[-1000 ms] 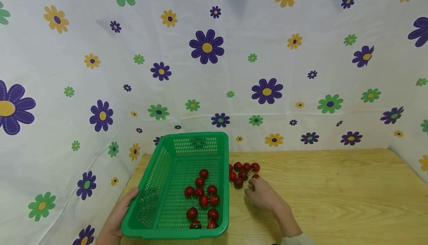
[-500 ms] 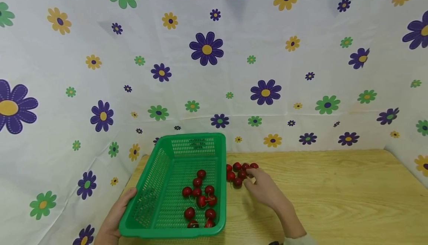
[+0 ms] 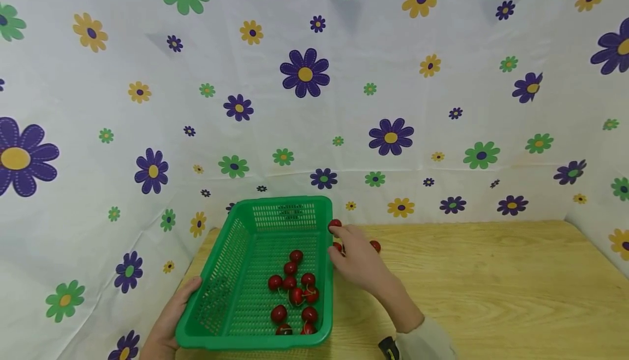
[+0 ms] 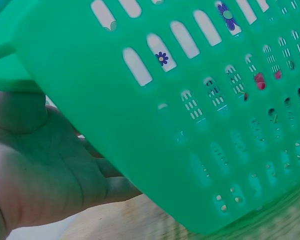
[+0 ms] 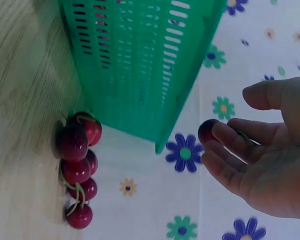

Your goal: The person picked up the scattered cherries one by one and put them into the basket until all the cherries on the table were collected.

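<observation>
A green plastic basket [image 3: 245, 342] with slotted walls stands on the left of the table, several red cherries [image 3: 296, 295] lying inside. My left hand [image 3: 169, 316] holds its left side, thumb at the rim; in the left wrist view the other fingers pass partly out of sight behind the basket. At the basket's right rim, my right hand [image 3: 361, 261] carries one dark red cherry [image 5: 207, 131]. The right wrist view shows that cherry at the fingertips, its green stem between the fingers, the thumb [image 5: 264, 95] apart from it.
Several more cherries [image 5: 76, 170], some with stems, lie on the wooden table [image 3: 472, 283] beside the basket's right wall; my right hand hides most of them in the head view. A white flower-print cloth [image 3: 275, 130] hangs behind and at both sides.
My right hand has picked a cherry from the group on the table, lifted it and moved left to the basket's rim. The left hand keeps its hold; the basket shifted slightly left in view.
</observation>
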The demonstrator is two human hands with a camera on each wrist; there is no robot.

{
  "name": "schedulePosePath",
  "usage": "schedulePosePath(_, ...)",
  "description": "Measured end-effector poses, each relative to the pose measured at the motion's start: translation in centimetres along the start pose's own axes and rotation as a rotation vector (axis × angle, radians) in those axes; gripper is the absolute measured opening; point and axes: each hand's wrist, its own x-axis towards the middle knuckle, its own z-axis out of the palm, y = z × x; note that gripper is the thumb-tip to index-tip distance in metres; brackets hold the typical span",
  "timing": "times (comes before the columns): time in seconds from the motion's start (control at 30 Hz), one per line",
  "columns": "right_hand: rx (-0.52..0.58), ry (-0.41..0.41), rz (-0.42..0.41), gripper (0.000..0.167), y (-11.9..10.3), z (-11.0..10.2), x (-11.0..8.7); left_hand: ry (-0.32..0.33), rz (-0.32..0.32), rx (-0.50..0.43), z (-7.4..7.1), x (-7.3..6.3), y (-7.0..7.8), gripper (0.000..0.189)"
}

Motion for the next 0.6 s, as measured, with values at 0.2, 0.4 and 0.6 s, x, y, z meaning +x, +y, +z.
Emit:
schedulePosePath(0.2, -0.314, -0.098, -0.121, 0.042, -0.8, 2.8, 1.9, 0.016, -0.018, 0.016, 0.0, 0.1, -0.1, 0.037)
schedulePosePath(0.4, -0.635, -0.185, -0.147, 0.035, -0.9, 5.1, 3.2, 0.055, -0.014, 0.03, 0.2, 0.2, -0.1, 0.047)
schedulePosePath(0.6, -0.781, -0.313, -0.092, 0.029, -0.7, 6.5, 3.9, 0.105, -0.007, 0.063, 0.2, 0.0, -0.1, 0.056)
